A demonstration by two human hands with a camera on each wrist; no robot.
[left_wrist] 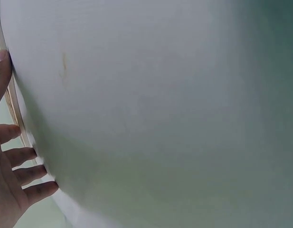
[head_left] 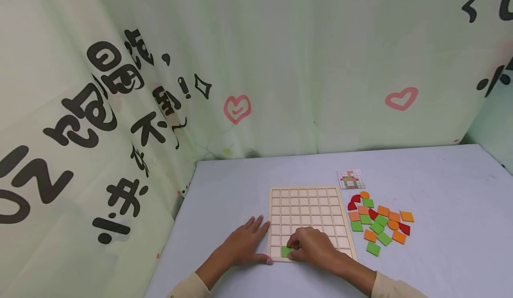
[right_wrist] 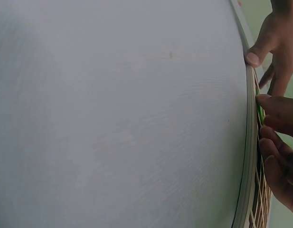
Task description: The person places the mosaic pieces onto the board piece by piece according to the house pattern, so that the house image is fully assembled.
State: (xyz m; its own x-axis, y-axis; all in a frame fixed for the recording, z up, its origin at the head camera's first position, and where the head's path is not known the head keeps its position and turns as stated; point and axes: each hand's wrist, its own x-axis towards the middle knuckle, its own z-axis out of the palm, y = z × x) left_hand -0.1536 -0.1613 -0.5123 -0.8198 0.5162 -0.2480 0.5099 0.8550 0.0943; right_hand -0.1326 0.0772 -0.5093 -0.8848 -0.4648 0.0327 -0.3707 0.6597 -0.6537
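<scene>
A pale wooden grid board lies on the table. A green square tile is at its bottom row, in the second cell from the left. My right hand bends over the lower part of the board, with thumb and fingertips pinching at that tile's right side. In the right wrist view, a sliver of the green tile shows beside the thumb. My left hand lies with fingers spread at the board's left edge, its thumb at the lower left corner. Cells under my right hand are hidden.
Right of the board lie loose tiles: green squares, orange squares, orange circles and red rounded pieces. A small pattern card lies behind them. A printed curtain hangs behind the white-covered table.
</scene>
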